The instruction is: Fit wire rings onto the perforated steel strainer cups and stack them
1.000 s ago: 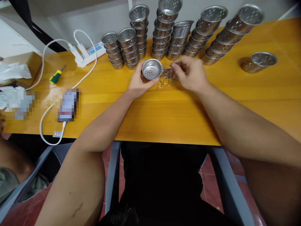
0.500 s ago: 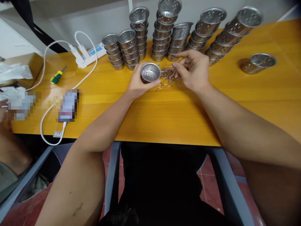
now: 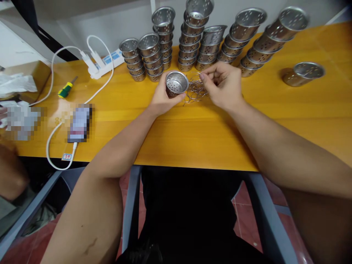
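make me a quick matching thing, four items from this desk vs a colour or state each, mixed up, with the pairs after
1. left hand
2. wire pile
3. screwdriver
4. power strip

A. green and yellow handle
B. white casing
C. holding a perforated cup
D. tangled and loose

Pairs: 1-C, 2-D, 3-A, 4-B

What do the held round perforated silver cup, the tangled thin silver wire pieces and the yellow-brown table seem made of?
Held round perforated silver cup: metal, perhaps stainless steel, shiny; its rim catches light.
Tangled thin silver wire pieces: probably bright metal; the strands glint.
Yellow-brown table: glossy wood or wood-look laminate; grain streaks and reflections fit either.
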A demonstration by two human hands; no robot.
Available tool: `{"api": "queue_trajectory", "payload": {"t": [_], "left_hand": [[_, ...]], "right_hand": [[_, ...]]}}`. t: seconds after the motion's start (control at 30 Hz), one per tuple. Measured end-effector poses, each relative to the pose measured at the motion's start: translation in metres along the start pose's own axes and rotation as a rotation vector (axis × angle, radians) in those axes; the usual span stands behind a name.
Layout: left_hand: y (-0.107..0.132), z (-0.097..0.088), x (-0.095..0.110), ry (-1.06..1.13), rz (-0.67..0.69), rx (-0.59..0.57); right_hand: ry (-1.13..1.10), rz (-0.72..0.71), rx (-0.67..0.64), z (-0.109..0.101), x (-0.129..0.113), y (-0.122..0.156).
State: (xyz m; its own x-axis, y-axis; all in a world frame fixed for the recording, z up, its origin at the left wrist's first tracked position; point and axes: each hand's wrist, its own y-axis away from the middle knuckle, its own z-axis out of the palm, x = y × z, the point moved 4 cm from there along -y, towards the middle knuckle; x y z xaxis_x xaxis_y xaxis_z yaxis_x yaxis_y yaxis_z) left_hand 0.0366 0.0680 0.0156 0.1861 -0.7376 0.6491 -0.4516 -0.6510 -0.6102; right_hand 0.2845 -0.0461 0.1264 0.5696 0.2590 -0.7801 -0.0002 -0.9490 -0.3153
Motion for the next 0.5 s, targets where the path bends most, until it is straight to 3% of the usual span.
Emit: {"api": "queue_trajectory", "payload": {"t": [0.2, 0.4, 0.5], "left_hand": [[0.004, 0.006, 0.006, 0.033, 0.006, 0.029], [0.006, -0.003, 0.025, -0.047, 0.02, 0.014], [0.006, -0.003, 0.028, -0.077, 0.035, 0.006]], "right_hand": [[-0.017, 0.006, -0.079, 0.004, -0.009, 0.009], [-0.199, -0.174, 0.036, 0.016, 0.011, 0.003], [-0.241, -0.223, 0.02, 0.024, 0.021, 0.0]]}}
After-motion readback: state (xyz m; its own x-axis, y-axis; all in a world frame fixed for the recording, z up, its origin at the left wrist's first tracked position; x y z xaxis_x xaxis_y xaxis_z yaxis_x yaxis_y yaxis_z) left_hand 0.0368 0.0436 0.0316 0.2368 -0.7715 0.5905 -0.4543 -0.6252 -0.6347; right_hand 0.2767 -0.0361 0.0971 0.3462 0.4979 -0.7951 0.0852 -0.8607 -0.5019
